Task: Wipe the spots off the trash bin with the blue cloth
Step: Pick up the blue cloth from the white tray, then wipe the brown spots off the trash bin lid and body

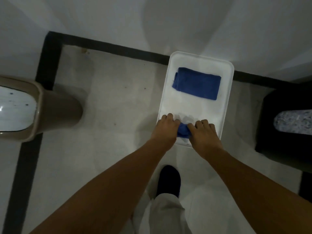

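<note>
A white tray (226,102) lies on the floor by the wall. A folded blue cloth (197,83) rests in its far half. At the tray's near end a second, bunched blue cloth (183,131) sits between my hands. My left hand (166,128) grips its left side and my right hand (205,134) grips its right side, fingers curled over it. A tan trash bin (55,107) with a white lid (15,110) bearing dark spots stands at the far left, apart from my hands.
A black bin (278,132) with a speckled lid (293,122) stands at the right edge. A black floor border (118,48) runs along the white wall. My dark shoe (168,179) and pale trouser leg are just behind the tray.
</note>
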Tool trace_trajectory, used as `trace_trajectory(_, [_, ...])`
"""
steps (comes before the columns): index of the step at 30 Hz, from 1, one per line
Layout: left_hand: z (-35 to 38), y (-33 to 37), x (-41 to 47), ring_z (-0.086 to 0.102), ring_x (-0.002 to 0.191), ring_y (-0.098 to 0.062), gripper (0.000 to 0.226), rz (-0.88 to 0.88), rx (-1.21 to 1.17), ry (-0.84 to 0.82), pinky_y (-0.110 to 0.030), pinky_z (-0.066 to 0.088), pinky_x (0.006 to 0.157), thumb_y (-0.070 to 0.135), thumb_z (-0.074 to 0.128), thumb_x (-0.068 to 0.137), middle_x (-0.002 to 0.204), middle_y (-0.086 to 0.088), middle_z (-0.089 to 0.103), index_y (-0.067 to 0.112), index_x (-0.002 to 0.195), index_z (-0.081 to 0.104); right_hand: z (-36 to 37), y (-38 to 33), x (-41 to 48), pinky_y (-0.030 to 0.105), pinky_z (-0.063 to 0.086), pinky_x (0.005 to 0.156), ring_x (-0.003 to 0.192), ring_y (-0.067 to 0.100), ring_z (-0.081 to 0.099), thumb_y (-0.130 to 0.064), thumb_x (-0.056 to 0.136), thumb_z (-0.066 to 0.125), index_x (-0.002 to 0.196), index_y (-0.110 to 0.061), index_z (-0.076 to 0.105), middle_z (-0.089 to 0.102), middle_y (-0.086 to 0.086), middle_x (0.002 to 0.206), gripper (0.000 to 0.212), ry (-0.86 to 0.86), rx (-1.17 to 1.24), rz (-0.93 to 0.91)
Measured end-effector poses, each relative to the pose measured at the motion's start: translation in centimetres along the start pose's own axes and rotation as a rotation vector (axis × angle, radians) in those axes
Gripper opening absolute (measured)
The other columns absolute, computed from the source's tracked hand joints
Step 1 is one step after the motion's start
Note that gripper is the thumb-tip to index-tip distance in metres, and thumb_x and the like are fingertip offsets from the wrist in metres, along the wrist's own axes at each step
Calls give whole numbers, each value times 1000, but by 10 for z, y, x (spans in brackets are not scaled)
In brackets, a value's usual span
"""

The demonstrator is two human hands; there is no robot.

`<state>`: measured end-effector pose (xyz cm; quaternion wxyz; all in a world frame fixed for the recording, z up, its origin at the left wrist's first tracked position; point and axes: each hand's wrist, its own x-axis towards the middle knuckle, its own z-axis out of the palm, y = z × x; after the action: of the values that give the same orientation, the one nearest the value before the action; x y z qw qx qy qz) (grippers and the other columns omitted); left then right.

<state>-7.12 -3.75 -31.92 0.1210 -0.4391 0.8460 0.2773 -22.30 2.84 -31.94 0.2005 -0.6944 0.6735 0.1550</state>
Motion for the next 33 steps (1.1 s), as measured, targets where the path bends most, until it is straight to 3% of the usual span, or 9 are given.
trace_trajectory(3, [-40,-28,-32,46,112,-29,33,2,-116,11,-34,39,92,2,49,89,123,-16,51,5,122,54,-27,-36,-6,46,45,84,102,38,54,1,75,66,105,-2,57,60,21,108,31,96,262,-89])
trace_trajectory(9, [-114,-108,-120,59,96,-34,31,-77,-398,122,-41,45,82,-7,51,86,109,-21,61,-2,115,59,-87,-151,7,38,47,72,77,37,63,15,71,63,110,3,56,66,21,92,42,110,457,-229])
trace_trajectory(13, [-145,-177,-192,63,81,-24,22,-187,-647,267,-36,50,72,1,57,84,94,-13,67,4,105,60,-118,-240,13,40,50,69,79,32,57,2,74,64,136,-8,36,60,23,102,69,132,326,-411])
trace_trajectory(18, [-163,-265,-267,60,76,-7,19,-340,-919,260,-8,45,67,1,55,86,87,5,64,14,99,61,-142,-351,11,32,49,69,79,24,54,-33,87,59,141,-20,30,53,16,108,62,94,385,-527])
trace_trajectory(23, [-160,-335,-318,67,86,-5,21,-420,-1059,251,-20,55,74,12,68,85,95,7,71,26,102,68,-147,-436,9,38,56,77,99,29,60,-15,87,62,131,-9,45,46,21,132,48,163,445,-526])
trace_trajectory(25, [-159,-350,-331,68,89,-6,25,-409,-1123,294,-22,57,76,15,72,83,97,6,72,27,105,69,-147,-457,12,41,54,84,105,25,57,-10,88,60,126,-6,49,51,17,129,40,174,498,-519])
trace_trajectory(27, [-158,-359,-340,70,90,-9,29,-421,-1195,350,-24,58,76,24,76,80,102,6,71,30,107,68,-145,-469,13,33,50,87,101,13,54,-10,88,57,123,-11,50,57,9,120,36,186,584,-490])
trace_trajectory(30, [-152,-372,-346,70,88,-8,35,-534,-1243,534,-23,58,75,45,73,76,104,13,69,37,108,64,-138,-470,16,15,45,81,90,0,52,-7,89,55,127,-20,46,55,-5,113,42,267,761,-371])
trace_trajectory(33, [-142,-385,-344,61,98,1,40,-646,-1036,797,-19,55,80,38,68,83,114,13,59,31,121,57,-129,-464,25,13,43,74,95,-4,51,-12,91,51,133,-36,37,45,-27,111,50,328,965,-125])
